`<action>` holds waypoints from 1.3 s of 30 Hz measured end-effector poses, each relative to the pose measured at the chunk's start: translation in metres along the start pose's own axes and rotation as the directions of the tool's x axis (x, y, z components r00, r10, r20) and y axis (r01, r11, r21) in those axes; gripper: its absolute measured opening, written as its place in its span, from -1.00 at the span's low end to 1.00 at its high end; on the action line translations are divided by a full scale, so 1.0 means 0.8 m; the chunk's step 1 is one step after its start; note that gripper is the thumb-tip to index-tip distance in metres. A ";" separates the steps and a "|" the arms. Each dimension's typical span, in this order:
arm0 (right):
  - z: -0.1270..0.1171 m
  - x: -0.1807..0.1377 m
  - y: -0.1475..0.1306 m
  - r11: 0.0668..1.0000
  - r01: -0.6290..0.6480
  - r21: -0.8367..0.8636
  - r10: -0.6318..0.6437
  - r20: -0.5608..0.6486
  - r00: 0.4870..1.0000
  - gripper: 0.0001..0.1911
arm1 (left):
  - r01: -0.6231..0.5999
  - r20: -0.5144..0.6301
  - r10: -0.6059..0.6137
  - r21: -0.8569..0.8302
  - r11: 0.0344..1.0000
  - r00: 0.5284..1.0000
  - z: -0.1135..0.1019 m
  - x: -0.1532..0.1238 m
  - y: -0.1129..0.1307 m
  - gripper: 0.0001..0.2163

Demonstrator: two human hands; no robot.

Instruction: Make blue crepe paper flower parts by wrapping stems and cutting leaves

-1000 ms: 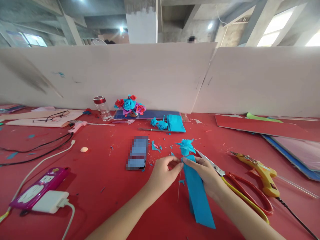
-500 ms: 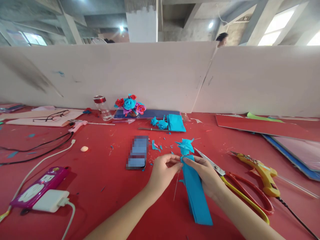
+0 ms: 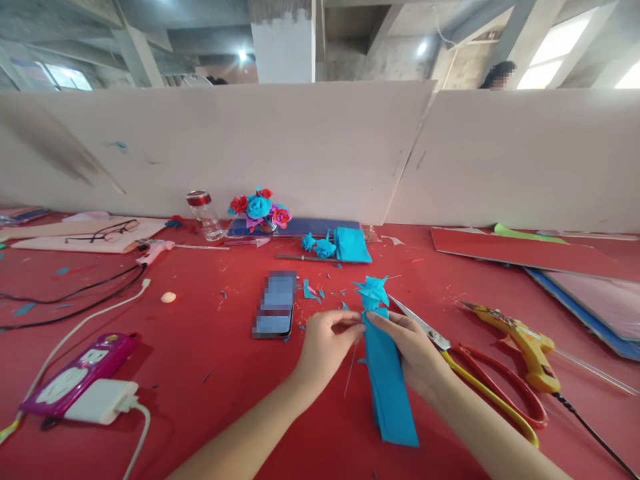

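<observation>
Both hands meet over the red table [image 3: 210, 413] just in front of the person. The left hand [image 3: 325, 347] is curled, its fingertips pinched at the base of a small blue paper flower [image 3: 372, 292], where a thin wire [image 3: 350, 373] hangs down from the pinch toward the table. The right hand [image 3: 415, 353] is closed on the upper end of a long blue paper strip [image 3: 387, 387], thumb and forefinger pressing it against the flower's base. The strip runs from that pinch back toward the person, its free end lying on the table between the two forearms. The flower stands above the fingers, its jagged petals spread.

Just right of the right hand lie scissors [image 3: 480, 380] with red and yellow handles, blades pointing toward the flower. Further right rests a yellow glue gun [image 3: 520, 343], its black cord trailing off to the lower right. Left of the hands a phone [image 3: 274, 303] lies flat, with small blue scraps [image 3: 310, 292] scattered beside it. Behind, near the white board wall, sit a folded blue sheet [image 3: 353, 245], a few finished blue flowers [image 3: 320, 247], a bunch of red and blue flowers [image 3: 260, 208], and a glass jar [image 3: 204, 217] with a red band. At far left are glasses [image 3: 105, 232] on pale paper, black and white cables, and a purple power strip [image 3: 80, 377] with a white charger [image 3: 103, 403] plugged in. Coloured sheets [image 3: 575, 267] are stacked at far right.
</observation>
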State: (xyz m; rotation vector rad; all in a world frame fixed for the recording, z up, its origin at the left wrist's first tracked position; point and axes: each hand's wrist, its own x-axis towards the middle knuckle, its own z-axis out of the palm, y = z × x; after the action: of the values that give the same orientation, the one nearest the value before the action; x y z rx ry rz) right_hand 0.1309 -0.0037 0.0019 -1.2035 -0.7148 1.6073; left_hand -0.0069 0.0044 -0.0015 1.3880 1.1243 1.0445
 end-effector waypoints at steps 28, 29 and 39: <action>-0.004 0.001 0.001 0.986 0.115 -0.119 -0.117 -0.010 0.993 -0.69 | 0.155 0.047 -0.149 -0.167 0.974 0.988 0.004 0.000 0.005 -0.85; -0.004 0.001 0.001 0.984 0.123 -0.130 -0.125 -0.005 0.992 -0.68 | 0.162 0.057 -0.154 -0.175 0.971 0.986 0.003 0.000 0.006 -0.85; -0.007 0.004 0.002 0.988 0.073 -0.138 -0.069 0.031 0.997 -0.69 | 0.053 0.170 -0.035 -0.103 0.993 0.985 -0.006 0.008 -0.008 -0.77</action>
State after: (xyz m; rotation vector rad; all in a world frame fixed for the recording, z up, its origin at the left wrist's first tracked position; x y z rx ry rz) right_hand 0.1352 -0.0019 -0.0029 -1.2446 -0.8889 1.5368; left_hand -0.0108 0.0119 -0.0069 1.3338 0.9580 0.9245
